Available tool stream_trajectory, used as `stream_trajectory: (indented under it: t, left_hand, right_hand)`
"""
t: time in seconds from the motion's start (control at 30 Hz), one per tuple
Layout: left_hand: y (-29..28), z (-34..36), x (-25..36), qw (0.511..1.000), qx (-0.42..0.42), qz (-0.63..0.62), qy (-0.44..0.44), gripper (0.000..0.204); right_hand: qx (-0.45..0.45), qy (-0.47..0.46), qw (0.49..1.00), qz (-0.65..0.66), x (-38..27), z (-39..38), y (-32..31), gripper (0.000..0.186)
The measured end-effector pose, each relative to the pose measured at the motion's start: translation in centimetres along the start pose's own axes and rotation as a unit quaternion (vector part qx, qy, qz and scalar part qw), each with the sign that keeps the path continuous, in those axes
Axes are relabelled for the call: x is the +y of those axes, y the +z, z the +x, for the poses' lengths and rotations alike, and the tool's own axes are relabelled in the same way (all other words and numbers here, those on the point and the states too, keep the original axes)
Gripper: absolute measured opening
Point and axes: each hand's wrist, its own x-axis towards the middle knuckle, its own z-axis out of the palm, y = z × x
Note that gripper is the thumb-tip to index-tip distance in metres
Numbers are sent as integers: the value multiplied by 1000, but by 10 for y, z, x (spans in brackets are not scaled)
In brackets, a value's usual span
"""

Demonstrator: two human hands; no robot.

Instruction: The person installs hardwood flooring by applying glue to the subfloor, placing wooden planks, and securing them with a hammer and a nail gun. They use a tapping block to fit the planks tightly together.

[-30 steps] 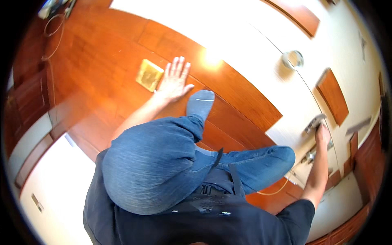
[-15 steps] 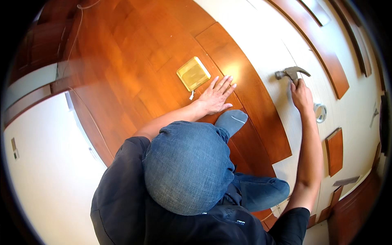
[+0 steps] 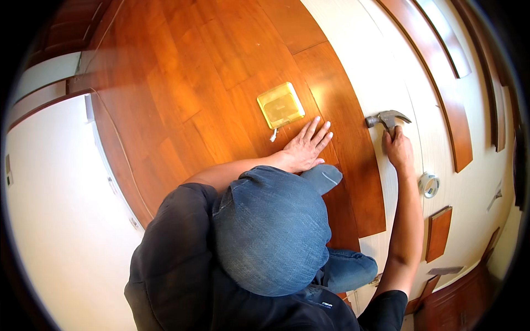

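Note:
My left hand (image 3: 307,148) lies flat with spread fingers on the reddish-brown floor planks (image 3: 221,71), beside my socked foot (image 3: 323,179). In my right hand (image 3: 398,150) is a claw hammer (image 3: 388,117), held by its handle. The hammer's striking face is right at the long edge of the outermost laid plank (image 3: 345,127); whether it touches cannot be made out. Beyond my left fingertips sits a shallow yellow box (image 3: 280,106) with a small white piece (image 3: 273,135) at its near corner.
White underlay (image 3: 395,83) borders the planks on the right. Loose long boards (image 3: 441,94) lie there, along with a roll of tape (image 3: 429,185) and a short plank piece (image 3: 439,234). A thin cable (image 3: 118,154) runs across the floor at left, near a white door (image 3: 61,182).
The hammer has moved left, closing the gap to the outer plank's edge. My left hand stays flat on the planks. The whole view has shifted slightly.

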Motion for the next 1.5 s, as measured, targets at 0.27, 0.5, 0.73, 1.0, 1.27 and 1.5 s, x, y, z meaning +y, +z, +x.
stream_trajectory:
  t: [0.27,0.5,0.73,1.0,1.27,1.5]
  left_hand:
    - [-4,0,1,1000,10,6,7,90]
    - [-5,3,4,1000,-2,7,2,88]
    - [-22,9,4,1000,-16,23,-1,85]
    - [-42,108,-18,995,56,60,57,79]
    - [-45,143,-12,988,3,139,69,67]
    - [-53,143,2,986,75,102,111,54]
  right_hand:
    - [5,0,1000,-1,-2,3,2,35]
    - [12,-10,1000,12,14,-4,2,34]
    - [36,12,999,-23,15,-2,-9,35]
    - [-12,25,1000,12,9,-21,-2,37]
    - [46,257,934,245,65,-186,7,39]
    - [83,540,734,402,165,-411,78,25]
